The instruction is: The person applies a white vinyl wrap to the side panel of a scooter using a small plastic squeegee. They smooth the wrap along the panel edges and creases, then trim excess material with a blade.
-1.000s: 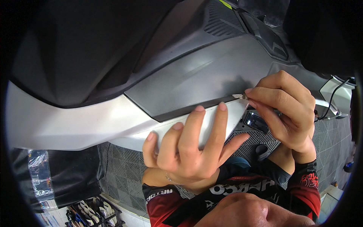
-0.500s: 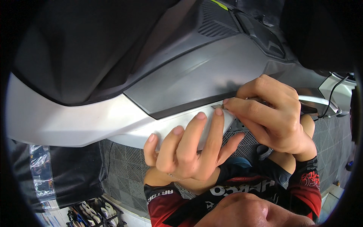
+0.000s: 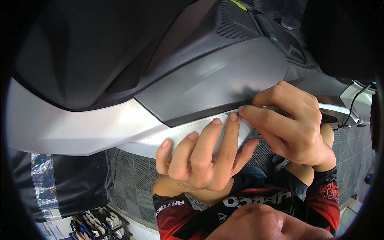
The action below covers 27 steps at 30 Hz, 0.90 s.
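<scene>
A scooter's body fills the far side, with a grey side panel [image 3: 212,80] above a white lower panel [image 3: 156,138]. My left hand [image 3: 204,160] is open, its fingers apart and laid along the white panel's edge, the index fingertip close to a small grey patch. Right beside that fingertip, my right hand [image 3: 292,124] has thumb and index finger pinched together at the seam between the two panels. What the pinch holds, if anything, is hidden by the fingers.
Dark textured floor tiles [image 3: 134,176] lie below the scooter. At lower left are a black bag-like cover [image 3: 82,182] with a clear strip and a black rack [image 3: 98,224] of pale-handled items. A black cable [image 3: 354,98] hangs at the right.
Both hands appear slightly farther right, along with the grey panel. The left fingers keep to the panel edge and the right pinch stays at the seam.
</scene>
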Each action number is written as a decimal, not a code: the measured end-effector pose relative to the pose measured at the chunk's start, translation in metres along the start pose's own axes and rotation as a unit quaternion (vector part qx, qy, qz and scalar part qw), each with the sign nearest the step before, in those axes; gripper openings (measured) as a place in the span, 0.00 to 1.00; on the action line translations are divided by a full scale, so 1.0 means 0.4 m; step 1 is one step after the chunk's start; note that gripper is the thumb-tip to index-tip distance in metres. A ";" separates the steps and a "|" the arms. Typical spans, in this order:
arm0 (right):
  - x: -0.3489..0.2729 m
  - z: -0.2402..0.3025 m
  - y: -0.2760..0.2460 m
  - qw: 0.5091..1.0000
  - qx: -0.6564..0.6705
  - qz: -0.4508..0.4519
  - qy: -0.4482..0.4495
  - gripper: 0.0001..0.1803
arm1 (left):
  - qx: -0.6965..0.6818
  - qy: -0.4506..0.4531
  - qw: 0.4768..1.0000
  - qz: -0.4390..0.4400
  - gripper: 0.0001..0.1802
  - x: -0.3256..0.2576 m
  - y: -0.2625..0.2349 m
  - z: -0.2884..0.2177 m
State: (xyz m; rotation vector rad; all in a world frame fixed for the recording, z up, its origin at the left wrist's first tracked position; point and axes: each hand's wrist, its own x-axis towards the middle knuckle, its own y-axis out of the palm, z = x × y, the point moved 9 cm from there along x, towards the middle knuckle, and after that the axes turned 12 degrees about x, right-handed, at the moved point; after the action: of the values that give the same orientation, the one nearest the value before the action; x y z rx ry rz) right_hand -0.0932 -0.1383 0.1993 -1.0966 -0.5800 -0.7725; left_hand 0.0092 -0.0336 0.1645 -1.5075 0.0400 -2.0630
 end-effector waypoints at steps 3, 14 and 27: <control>0.001 0.002 0.003 1.000 0.007 -0.005 -0.007 0.18 | 0.001 -0.005 1.000 -0.003 0.30 0.003 -0.005 0.005; 0.009 0.009 0.007 1.000 0.000 0.013 0.004 0.17 | 0.020 -0.015 1.000 -0.001 0.29 -0.002 -0.013 0.012; 0.004 0.013 0.004 1.000 -0.004 0.012 -0.002 0.18 | -0.007 -0.012 1.000 -0.001 0.28 0.000 -0.009 0.009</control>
State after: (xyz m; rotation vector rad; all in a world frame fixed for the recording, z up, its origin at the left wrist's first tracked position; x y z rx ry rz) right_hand -0.0912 -0.1336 0.2016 -1.1106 -0.5661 -0.7520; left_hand 0.0108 -0.0294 0.1669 -1.5424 0.0446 -2.0493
